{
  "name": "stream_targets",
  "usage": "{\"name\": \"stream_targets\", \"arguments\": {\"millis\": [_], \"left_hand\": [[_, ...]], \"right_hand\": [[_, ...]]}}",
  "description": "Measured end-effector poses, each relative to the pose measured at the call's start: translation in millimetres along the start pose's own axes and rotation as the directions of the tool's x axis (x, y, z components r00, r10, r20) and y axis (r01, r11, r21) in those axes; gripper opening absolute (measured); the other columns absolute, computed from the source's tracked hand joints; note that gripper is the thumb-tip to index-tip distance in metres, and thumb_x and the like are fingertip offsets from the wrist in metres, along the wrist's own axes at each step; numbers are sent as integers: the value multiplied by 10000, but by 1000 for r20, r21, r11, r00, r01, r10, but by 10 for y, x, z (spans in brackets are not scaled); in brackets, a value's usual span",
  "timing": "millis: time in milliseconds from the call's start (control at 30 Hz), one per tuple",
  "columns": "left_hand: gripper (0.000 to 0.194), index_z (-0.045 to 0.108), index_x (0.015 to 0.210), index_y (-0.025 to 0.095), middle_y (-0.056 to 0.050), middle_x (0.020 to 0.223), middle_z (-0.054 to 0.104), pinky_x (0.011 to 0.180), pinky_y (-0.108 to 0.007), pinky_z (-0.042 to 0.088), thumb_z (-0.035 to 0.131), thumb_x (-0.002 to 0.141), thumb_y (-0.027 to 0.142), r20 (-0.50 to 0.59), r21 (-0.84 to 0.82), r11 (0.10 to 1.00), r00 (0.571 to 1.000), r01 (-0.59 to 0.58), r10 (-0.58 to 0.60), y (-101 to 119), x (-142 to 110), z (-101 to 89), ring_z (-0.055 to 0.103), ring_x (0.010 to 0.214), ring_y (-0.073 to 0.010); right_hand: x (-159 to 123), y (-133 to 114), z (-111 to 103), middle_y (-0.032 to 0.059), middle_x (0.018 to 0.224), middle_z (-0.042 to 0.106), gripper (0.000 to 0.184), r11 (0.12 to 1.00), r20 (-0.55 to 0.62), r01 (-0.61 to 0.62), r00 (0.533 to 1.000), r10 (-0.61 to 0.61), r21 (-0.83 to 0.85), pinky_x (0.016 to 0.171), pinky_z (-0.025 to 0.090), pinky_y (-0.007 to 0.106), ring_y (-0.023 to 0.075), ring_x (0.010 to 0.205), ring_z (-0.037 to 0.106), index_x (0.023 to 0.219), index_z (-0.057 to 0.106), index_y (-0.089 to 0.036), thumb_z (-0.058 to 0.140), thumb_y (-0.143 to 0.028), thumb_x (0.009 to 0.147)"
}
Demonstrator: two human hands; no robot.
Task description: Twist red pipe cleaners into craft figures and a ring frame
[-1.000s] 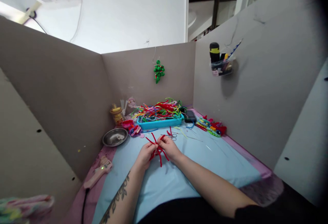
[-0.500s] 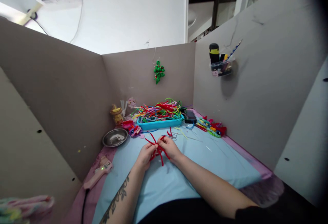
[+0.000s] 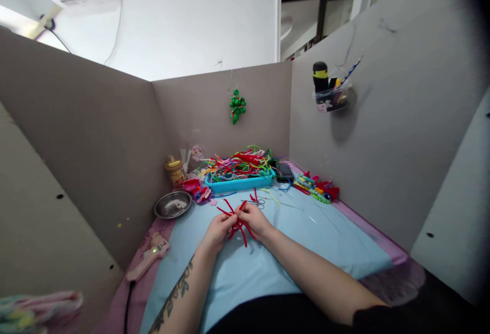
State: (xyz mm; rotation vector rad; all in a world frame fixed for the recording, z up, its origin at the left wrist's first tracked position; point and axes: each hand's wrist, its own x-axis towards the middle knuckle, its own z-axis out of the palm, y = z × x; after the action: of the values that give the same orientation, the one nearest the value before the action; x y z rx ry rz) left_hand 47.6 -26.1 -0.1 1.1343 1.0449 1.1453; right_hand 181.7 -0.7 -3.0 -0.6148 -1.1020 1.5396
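Observation:
Red pipe cleaners (image 3: 244,234), joined in the middle with their ends spreading outward, are held up between my two hands above the blue cloth (image 3: 306,252). My left hand (image 3: 219,229) pinches them from the left. From the right, my right hand (image 3: 253,220) grips them close to the centre, its fingertips touching or nearly touching those of the left. The fingers hide the joint itself. Just beyond my right hand lie scissors (image 3: 260,203) and another small red pipe cleaner piece (image 3: 254,195).
A blue tray (image 3: 237,186) heaped with coloured pipe cleaners stands at the back. To the left are a metal bowl (image 3: 172,215) with small white bits and a pink glue gun (image 3: 147,262). Finished-looking colourful pieces (image 3: 319,191) lie at right, beside a dark phone-like object (image 3: 284,172).
The red pipe cleaners have turned slightly between my fingers, their lower ends shifting a little to the right. Both hands keep their hold in nearly the same place.

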Motion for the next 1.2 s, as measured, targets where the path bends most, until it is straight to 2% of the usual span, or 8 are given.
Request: {"name": "stream_targets", "arguments": {"millis": [233, 367, 500, 633, 767, 967, 1100, 1200], "left_hand": [[352, 666, 761, 86, -34, 559, 595, 477, -217, 307, 748, 589, 383, 11, -58, 998, 1000, -13, 14, 9, 1, 47, 483, 484, -97], [304, 673, 766, 82, -56, 628, 628, 516, -216, 345, 743, 601, 328, 39, -103, 995, 999, 3, 1, 38, -17, 73, 508, 525, -100], [264, 666, 745, 91, -41, 602, 619, 551, -223, 370, 734, 610, 307, 43, -130, 992, 999, -4, 9, 25, -13, 81, 512, 528, -99], [267, 661, 749, 90, -69, 677, 648, 638, -259, 420, 740, 592, 292, 54, -165, 986, 998, -17, 26, -9, 5, 84, 568, 615, -139], [232, 649, 702, 87, -65, 652, 643, 665, -276, 436, 737, 580, 264, 42, -173, 984, 998, -37, 45, -42, 27, 82, 577, 621, -147], [196, 618, 622, 103, -38, 592, 617, 589, -246, 411, 717, 578, 266, -15, -99, 993, 998, -61, 59, -67, 43, 78, 538, 555, -121], [205, 629, 651, 98, -49, 619, 627, 619, -261, 421, 717, 583, 271, 7, -94, 993, 998, -64, 65, -57, 29, 87, 555, 590, -137], [253, 640, 708, 95, -55, 641, 631, 647, -279, 431, 731, 574, 290, 9, -127, 991, 999, -42, 44, -24, 10, 95, 565, 608, -147]], "right_hand": [[7, 55, 16, 1, 562, 616, 352, 998, -42, -27, 999, 29, 54, 579, 420, 268, 136, 543, 555, 648, 606, -137, 779, -419, 527], [-13, 63, 41, 5, 558, 618, 359, 995, -21, -38, 999, 40, 87, 536, 442, 272, 134, 500, 557, 659, 591, -133, 777, -415, 537], [-12, 88, 44, -1, 550, 606, 381, 994, -26, -59, 998, 62, 90, 468, 455, 288, 143, 450, 551, 669, 564, -141, 770, -433, 538], [-11, 99, 37, -3, 568, 611, 391, 993, -39, -65, 997, 69, 103, 495, 465, 282, 139, 482, 563, 683, 557, -139, 782, -413, 518], [-23, 81, 44, -1, 560, 613, 398, 991, -40, -74, 996, 79, 113, 497, 461, 277, 131, 474, 555, 683, 558, -135, 782, -417, 511], [-16, 86, 43, 1, 549, 616, 412, 984, -54, -93, 993, 102, 149, 495, 462, 284, 145, 476, 566, 657, 545, -143, 799, -406, 468], [-17, 84, 42, 8, 566, 626, 410, 977, -55, -117, 990, 129, 180, 509, 459, 280, 145, 491, 571, 631, 533, -149, 811, -388, 449], [-29, 31, 46, 14, 577, 627, 384, 981, -18, -134, 990, 138, 143, 519, 459, 293, 155, 505, 577, 661, 570, -143, 802, -392, 482]]}}
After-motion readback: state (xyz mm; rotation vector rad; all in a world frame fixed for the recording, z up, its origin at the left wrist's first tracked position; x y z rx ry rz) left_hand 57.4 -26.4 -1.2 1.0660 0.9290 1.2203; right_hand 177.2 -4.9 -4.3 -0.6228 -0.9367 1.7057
